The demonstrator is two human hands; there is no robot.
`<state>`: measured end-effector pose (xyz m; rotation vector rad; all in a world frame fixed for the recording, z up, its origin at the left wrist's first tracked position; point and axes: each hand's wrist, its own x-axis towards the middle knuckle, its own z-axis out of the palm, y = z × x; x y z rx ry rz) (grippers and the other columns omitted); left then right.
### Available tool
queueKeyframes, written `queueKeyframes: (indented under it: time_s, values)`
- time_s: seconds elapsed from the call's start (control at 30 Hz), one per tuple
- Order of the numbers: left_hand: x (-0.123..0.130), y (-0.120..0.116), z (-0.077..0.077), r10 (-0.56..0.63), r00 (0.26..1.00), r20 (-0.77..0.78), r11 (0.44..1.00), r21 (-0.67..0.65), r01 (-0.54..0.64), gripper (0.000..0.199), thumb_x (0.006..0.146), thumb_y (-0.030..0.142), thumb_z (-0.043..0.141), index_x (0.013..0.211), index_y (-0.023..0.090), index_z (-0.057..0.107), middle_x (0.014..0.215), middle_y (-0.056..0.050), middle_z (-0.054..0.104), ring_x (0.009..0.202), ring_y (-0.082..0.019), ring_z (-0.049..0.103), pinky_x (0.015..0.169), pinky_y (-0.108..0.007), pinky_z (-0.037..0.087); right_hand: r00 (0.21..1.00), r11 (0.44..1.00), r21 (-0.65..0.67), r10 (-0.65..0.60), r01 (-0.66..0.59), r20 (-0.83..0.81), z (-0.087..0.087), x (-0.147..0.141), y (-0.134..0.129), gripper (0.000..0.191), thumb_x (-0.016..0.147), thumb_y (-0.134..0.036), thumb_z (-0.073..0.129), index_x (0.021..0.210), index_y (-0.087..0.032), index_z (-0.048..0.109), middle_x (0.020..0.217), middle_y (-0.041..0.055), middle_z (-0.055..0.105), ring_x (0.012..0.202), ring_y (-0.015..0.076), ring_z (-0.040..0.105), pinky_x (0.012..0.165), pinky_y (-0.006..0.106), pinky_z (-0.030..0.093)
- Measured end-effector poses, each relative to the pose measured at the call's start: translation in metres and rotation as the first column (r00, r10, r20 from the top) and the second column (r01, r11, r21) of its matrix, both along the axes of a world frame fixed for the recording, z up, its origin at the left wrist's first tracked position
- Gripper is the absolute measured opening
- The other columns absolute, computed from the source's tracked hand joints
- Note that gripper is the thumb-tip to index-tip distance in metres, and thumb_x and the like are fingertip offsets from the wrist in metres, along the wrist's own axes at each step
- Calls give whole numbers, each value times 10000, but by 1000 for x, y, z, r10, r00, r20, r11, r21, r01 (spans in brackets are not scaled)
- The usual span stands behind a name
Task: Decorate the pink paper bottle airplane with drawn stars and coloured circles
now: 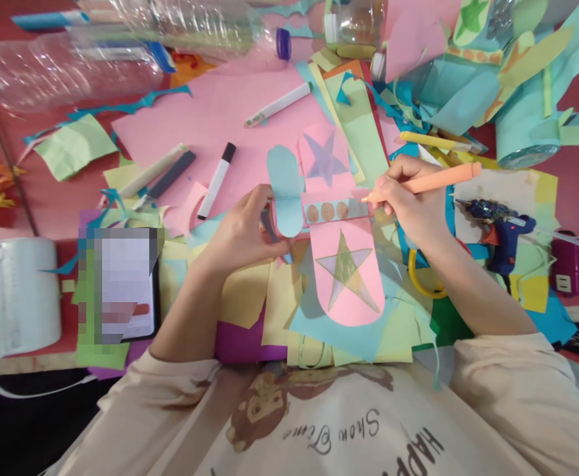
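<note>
My right hand point(413, 198) grips an orange marker point(433, 180), its tip at the right end of the blue strip with brown dots point(342, 210). That strip lies along the middle of a pink plane-shaped paper craft point(344, 307). A purple star point(326, 157) marks the craft's far wing, and a green-and-purple star point(344, 264) its near wing. A light blue rounded piece point(285, 188) crosses its left end. My left hand point(242, 231) curls its thumb and fingers around that end, steadying the craft; the fingertips are partly hidden.
Capped markers point(217, 180) lie on the large pink sheet point(170, 125). Plastic bottles point(61, 69) line the far side. At right are a blue glue gun point(507, 241) and yellow-handled scissors point(421, 281). A phone point(131, 284) and a white device point(19, 297) sit left, among paper scraps.
</note>
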<state>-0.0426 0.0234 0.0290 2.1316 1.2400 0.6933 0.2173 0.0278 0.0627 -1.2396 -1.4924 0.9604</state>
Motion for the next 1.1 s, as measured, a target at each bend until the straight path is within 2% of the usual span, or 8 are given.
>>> queueKeyframes:
  time_s: [0.23,0.43,0.63,0.83,1.1]
  values:
    - [-1,-1,0,-9,1000,22,1000,7,9,448,642,285,720,998,237,453,805,16,532,693,-149,571,561,-261,450,996,999,35,23,-26,91,-5,0,-2,374,840,-369,610,565,-249,385,483,-41,434,520,132,550,494,292,514]
    - [0,-1,1,-22,1000,18,1000,11,22,415,665,286,700,993,234,452,804,20,531,690,-144,567,574,-266,457,985,997,74,7,-20,172,0,-3,-2,395,816,-331,623,531,-232,369,498,-34,437,498,110,471,452,276,386]
    - [0,0,2,-41,999,31,999,-3,41,393,681,286,699,977,229,446,823,17,517,671,-128,547,550,-254,442,981,996,65,41,-55,188,0,-3,-3,407,808,-312,628,527,-222,347,484,-41,419,470,97,430,441,276,318]
    - [0,1,2,-54,998,44,998,37,53,393,678,299,697,973,222,449,833,18,517,644,-110,526,511,-231,426,977,991,80,87,-105,195,1,-2,-2,433,808,-325,645,527,-217,334,475,-48,401,469,91,436,440,264,321]
    - [1,0,2,-47,999,18,998,45,46,377,668,268,677,964,211,450,840,19,536,656,-109,530,530,-235,425,962,989,56,116,-134,248,1,1,-3,415,790,-264,631,526,-210,315,478,-53,372,461,77,367,429,255,274]
